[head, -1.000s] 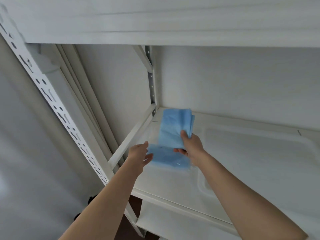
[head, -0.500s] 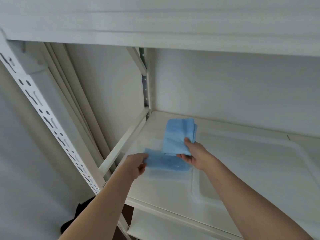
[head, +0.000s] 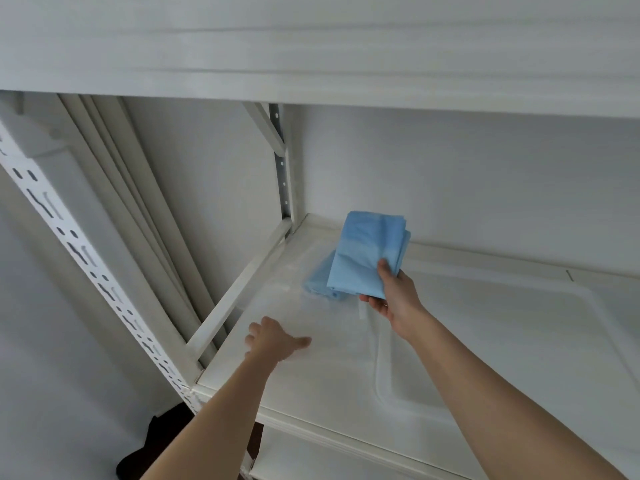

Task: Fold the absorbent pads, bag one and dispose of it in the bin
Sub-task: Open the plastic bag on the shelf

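A plain storage area, poss. a storeroom or utility corner. White metal shelving w/ slotted, perforated uprights stands against bare white walls; spare white boards lean beside the rack.

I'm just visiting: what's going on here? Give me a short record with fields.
place: white shelf of a metal rack
right hand: grips a folded blue pad, raised off the shelf
second pad: blue, lies on the shelf, partly hidden behind the held one
left hand: fingers spread over the shelf, holds nothing
bag, bin: not in view
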The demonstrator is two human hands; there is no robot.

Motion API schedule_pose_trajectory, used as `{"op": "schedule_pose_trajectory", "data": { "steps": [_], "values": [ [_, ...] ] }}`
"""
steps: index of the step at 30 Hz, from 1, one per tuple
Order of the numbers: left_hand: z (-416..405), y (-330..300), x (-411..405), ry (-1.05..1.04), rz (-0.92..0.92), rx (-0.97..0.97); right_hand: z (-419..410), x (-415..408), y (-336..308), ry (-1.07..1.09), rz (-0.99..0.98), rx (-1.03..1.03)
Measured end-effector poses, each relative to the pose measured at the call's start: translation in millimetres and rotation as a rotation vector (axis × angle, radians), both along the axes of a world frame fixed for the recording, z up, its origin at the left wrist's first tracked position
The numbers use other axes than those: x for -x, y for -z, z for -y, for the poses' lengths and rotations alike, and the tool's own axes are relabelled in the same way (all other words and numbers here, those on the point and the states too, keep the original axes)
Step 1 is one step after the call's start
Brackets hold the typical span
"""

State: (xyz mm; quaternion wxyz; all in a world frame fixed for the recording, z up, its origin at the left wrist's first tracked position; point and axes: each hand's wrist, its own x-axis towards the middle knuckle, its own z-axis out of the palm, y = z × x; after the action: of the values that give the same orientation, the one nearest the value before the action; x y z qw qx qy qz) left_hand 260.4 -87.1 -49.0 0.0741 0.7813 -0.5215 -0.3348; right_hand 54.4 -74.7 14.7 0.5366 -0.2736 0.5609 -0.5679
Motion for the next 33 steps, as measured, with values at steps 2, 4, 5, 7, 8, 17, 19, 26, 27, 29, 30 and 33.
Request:
{"op": "schedule_pose_trajectory", "data": {
  "steps": [2, 4, 5, 7, 8, 17, 19, 26, 27, 29, 30, 33],
  "values": [
    [-1, 7, -2, 0.01, -0.003, -0.008, -4, 7, 3, -0.012, -0.023, -0.015],
    [3, 6, 1, -0.032, -0.175, 0.039, -8, 14, 4, -0.008, -0.034, -0.02],
    [3, 2, 3, -0.109, -0.33, 0.072, -9, 18, 5, 0.001, -0.033, -0.022],
    [8, -9, 8, -0.32, -0.697, 0.094, -11, 26, 5, 0.022, -0.015, -0.033],
    [9, -18, 10, -0.388, -0.897, 0.085, -12, 28, 4, 0.025, 0.018, -0.045],
    [-5, -99, 54, 0.021, -1.459, 0.142, -15, 37, -10, -0.145, 0.346, -0.11],
    [-4, -101, 57, 0.063, -1.449, 0.151, -15, 39, -16, -0.111, 0.456, -0.021],
    [-8, -88, 54, 0.078, -1.283, 0.17, -12, 54, -19, 0.099, 0.444, -0.009],
    [-9, -87, 54, 0.071, -1.222, 0.216, -12, 55, -19, 0.12, 0.378, -0.044],
    [-7, -83, 57, 0.046, -1.119, 0.317, -14, 59, -19, 0.145, 0.289, -0.061],
    [-6, -84, 58, 0.036, -1.075, 0.352, -17, 61, -20, 0.121, 0.297, -0.037],
    [-11, -91, 72, 0.118, -0.857, 0.451, -25, 65, -28, -0.085, 0.399, 0.062]
  ]
}}
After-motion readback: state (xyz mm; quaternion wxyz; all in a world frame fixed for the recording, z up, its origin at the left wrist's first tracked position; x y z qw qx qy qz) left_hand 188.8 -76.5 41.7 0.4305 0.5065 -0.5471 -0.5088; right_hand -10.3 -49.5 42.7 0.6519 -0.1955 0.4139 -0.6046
